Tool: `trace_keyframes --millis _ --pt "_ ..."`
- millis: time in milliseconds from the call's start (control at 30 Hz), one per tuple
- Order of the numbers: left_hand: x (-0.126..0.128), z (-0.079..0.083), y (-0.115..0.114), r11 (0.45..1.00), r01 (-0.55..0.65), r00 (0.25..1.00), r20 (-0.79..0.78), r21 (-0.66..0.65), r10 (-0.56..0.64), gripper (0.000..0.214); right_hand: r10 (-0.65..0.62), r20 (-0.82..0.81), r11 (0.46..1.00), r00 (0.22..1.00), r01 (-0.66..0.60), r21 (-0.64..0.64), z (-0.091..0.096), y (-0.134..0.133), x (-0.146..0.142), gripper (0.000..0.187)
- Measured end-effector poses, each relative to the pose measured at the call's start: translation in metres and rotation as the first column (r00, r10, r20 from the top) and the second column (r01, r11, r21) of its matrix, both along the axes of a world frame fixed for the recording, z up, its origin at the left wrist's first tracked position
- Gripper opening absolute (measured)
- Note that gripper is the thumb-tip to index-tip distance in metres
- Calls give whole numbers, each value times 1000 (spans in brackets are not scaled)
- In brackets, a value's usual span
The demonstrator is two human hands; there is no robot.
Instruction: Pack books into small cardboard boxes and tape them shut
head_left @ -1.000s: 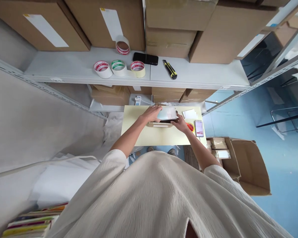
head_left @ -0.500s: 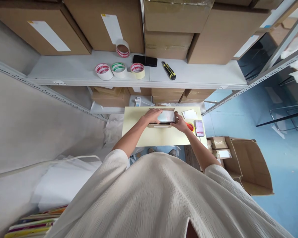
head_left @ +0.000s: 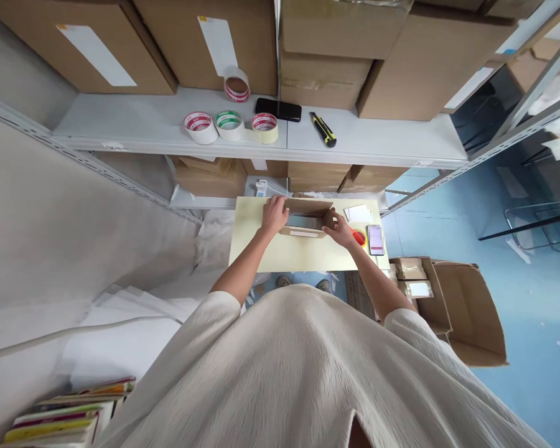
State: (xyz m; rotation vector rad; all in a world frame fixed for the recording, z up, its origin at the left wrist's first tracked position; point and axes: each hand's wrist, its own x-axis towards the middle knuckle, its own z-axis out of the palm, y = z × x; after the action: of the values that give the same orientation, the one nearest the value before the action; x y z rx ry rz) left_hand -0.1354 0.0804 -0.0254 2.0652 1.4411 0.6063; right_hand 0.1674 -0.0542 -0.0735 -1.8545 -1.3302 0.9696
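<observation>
A small open cardboard box [head_left: 304, 233] stands on the pale yellow tabletop [head_left: 252, 252], a white label on its near side. Inside lies a pale bluish-white item [head_left: 303, 221], whose kind I cannot make out. My left hand [head_left: 274, 215] is closed round the box's left end. At the right end, my right hand [head_left: 340, 231] grips the side flap between thumb and fingers. The far flap stands up. Close beside my right hand lies a red and yellow roll of tape [head_left: 359, 237].
A phone with a lit screen [head_left: 376, 240] and white cards [head_left: 358, 213] lie at the table's right. The shelf [head_left: 140, 124] beyond holds several tape rolls [head_left: 229, 124], a black phone [head_left: 278, 109], a yellow-black utility knife [head_left: 323, 130] and large cartons [head_left: 324, 84]. An open carton [head_left: 471, 311] stands right, on the floor.
The pale item has gone down into the box. My left hand has let go of it and moved left to the box's end; my right hand has shifted to the right flap.
</observation>
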Motion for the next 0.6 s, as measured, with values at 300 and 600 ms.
trace_keyframes --millis 300,600 --pt "-8 -32 -45 970 -31 976 201 -242 81 57 -54 57 994 997 48 97 18 -9 -12 87" --pt "-12 -31 -48 971 157 984 -51 -181 -169 63 156 120 988 981 -154 -20 27 -10 -15 67"
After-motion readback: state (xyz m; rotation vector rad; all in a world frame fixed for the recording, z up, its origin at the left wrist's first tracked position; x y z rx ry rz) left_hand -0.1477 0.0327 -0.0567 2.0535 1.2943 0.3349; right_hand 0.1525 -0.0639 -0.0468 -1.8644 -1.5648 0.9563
